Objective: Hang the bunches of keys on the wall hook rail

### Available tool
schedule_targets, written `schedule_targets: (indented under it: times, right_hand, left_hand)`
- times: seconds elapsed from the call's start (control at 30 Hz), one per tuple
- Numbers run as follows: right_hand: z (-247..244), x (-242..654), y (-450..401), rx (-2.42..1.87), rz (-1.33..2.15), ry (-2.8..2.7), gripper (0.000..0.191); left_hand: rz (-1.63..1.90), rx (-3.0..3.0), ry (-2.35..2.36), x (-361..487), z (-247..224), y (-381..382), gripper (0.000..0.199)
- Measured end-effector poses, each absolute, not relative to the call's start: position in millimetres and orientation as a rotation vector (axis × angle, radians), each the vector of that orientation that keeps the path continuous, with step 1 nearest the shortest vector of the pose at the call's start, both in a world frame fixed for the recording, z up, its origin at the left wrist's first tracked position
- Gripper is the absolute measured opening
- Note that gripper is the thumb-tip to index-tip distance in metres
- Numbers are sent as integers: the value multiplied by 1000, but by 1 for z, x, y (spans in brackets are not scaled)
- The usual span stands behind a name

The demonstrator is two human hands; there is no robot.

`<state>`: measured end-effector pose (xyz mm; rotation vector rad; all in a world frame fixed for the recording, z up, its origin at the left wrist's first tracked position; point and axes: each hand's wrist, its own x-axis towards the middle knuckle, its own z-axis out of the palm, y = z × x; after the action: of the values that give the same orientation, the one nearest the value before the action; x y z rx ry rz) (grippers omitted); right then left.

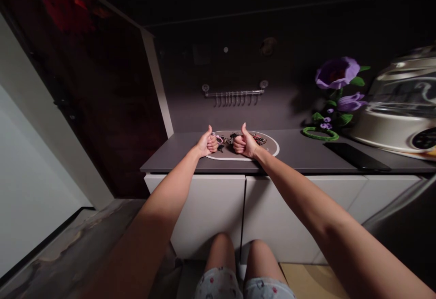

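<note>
Both my hands are in fists with the thumbs pointing up, above an oval brown mat (273, 150) with a white rim on the grey counter. My left hand (208, 143) is at the mat's left end, and no object shows in its curled fingers. Over the middle of the mat is my right hand (245, 144), closed the same way with nothing visible in it. A jumble of small metal items (260, 139), which look like keys and key rings, lies on the mat between and behind the hands. My right hand partly hides the pile.
A clear rail with hooks (235, 93) is fixed to the dark wall. On the right are purple artificial flowers (337, 72) with a green ring base (320, 134), a black phone (356, 156) and a cream appliance (384, 128) with a clear upper part. White cabinet doors (207, 212) stand below.
</note>
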<state>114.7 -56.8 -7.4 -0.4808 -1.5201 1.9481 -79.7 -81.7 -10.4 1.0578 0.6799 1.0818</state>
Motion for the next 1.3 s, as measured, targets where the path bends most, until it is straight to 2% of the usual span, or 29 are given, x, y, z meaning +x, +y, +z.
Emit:
schedule_targets:
  times: [0.1, 0.3, 0.43, 0.5, 0.7, 0.87, 1.1, 1.3]
  right_hand:
    - [-4, 108, -53, -526, 1851, -1517, 60]
    - [6, 79, -44, -614, 1495, -1514, 25]
    - [4, 54, -27, -738, 1243, -1604, 11]
    - [-2, 44, -14, -782, 1129, -1666, 7]
    - [-17, 38, 12, -916, 563, -1988, 9]
    - [-16, 42, 8, -916, 283, -2202, 14]
    - [-14, 40, 4, -1041, 138, -2344, 20]
    - [-13, 38, 1, -1086, 97, -2369, 21]
  left_hand:
    - [1174, 1169, 758, -85, -2, -76, 52]
    - [1543, 1486, 1087, -104, 14, -57, 23]
    - [1530, 1789, 1282, -114, 13, -42, 8]
    - [1454, 1968, 1347, -117, 9, -35, 7]
    - [1198, 2353, 1458, -125, -5, -28, 16]
    - [976, 2554, 1439, -133, -11, -27, 20]
    - [772, 2753, 1374, -135, -10, -28, 25]
    - [760, 2809, 1357, -136, -11, -27, 19]
